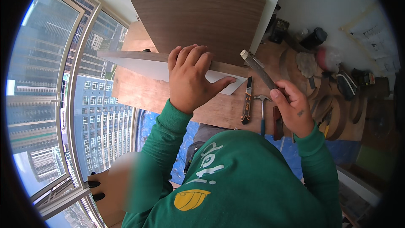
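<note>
Head view, looking down on a plywood worktop (143, 88). The left hand (190, 76) is laid over the long edge of a white-faced panel (147, 70), four fingers bent across the brown edge and the thumb spread apart along the white face; the fingertips pass out of sight, so how firmly they grip cannot be told. The hand also covers the middle of this edge. The panel stands tilted on the worktop, in front of a larger wood-grain panel (198, 19), whose lower part it hides.

The right hand (292, 106) is closed around a dark, flat bar (262, 75), thumb on top. The bar's pale, ragged tip points up and left; its rear end is concealed in the fist, and its exact kind is unclear. Between the hands lie a utility knife (247, 103), orange and black, and a claw hammer (262, 112) with a teal handle. Farther right, curled brown strips (335, 118) overlap one another, their number hard to count. Objects near the right rim sink into shadow. At lower left, a tan object (110, 200) is partly blurred and partly covered by the green sleeve (162, 143).
</note>
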`<state>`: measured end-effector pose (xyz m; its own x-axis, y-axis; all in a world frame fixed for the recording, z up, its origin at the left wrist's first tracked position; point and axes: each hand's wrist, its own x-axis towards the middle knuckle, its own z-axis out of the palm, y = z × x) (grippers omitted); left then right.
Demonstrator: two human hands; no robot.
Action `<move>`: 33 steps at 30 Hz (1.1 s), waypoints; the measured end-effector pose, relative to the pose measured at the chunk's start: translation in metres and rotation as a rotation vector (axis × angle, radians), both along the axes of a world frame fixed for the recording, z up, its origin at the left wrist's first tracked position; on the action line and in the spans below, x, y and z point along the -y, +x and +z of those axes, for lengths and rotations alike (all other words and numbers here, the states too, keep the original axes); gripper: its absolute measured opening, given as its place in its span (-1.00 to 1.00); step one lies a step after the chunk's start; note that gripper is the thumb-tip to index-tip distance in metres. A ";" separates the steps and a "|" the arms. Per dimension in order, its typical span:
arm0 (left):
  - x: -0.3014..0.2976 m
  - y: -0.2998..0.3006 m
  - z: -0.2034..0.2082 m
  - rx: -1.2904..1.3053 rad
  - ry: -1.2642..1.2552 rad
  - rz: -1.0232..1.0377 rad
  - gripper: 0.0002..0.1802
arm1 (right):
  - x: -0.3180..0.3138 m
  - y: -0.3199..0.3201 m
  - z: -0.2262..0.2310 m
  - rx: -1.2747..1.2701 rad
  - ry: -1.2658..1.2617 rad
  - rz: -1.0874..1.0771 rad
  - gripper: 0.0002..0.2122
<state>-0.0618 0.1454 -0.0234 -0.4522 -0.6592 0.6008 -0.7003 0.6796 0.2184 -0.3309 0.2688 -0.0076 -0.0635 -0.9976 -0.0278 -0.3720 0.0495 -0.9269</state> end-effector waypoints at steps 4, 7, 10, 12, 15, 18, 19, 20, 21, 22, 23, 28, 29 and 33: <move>0.003 0.007 -0.009 -0.008 0.045 0.008 -0.26 | 0.009 0.007 0.002 -0.163 -0.053 -0.002 -0.76; 0.004 0.007 -0.012 -0.020 0.045 0.017 -0.24 | 0.022 0.015 0.000 -0.216 -0.037 -0.002 -0.76; 0.003 0.007 -0.012 -0.015 0.045 0.030 -0.21 | 0.029 0.020 0.001 -0.275 -0.082 0.003 -0.76; 0.005 0.007 -0.012 -0.026 0.033 0.024 -0.19 | 0.028 0.020 0.004 -0.334 -0.161 0.019 -0.75; 0.007 0.007 -0.013 -0.053 0.008 0.006 -0.16 | 0.024 0.018 0.009 -0.314 -0.122 0.083 -0.76; 0.008 0.007 -0.014 -0.035 0.025 0.016 -0.15 | 0.027 0.018 0.009 -0.305 -0.132 0.013 -0.77; 0.007 0.007 -0.014 -0.027 0.030 0.020 -0.14 | 0.029 0.018 0.008 -0.297 -0.104 0.005 -0.77; 0.007 0.007 -0.014 -0.024 0.037 0.024 -0.14 | 0.030 0.018 0.007 -0.288 -0.076 -0.004 -0.77; 0.008 0.007 -0.014 -0.024 0.028 0.019 -0.14 | 0.031 0.019 0.007 -0.268 -0.088 -0.003 -0.77; 0.009 0.006 -0.014 -0.029 0.021 0.014 -0.14 | 0.031 0.019 0.007 -0.323 -0.097 0.004 -0.77; 0.009 0.006 -0.013 -0.037 0.021 0.012 -0.15 | 0.029 0.019 0.008 -0.367 -0.147 0.024 -0.77; 0.010 0.006 -0.013 -0.041 0.027 0.014 -0.15 | 0.025 0.017 0.014 -0.401 -0.224 0.066 -0.77; 0.010 0.006 -0.013 -0.041 0.036 0.015 -0.15 | 0.027 0.017 0.013 -0.397 -0.241 0.036 -0.77; 0.010 0.005 -0.013 -0.029 0.019 0.014 -0.16 | 0.036 0.019 0.003 -0.384 -0.195 0.015 -0.78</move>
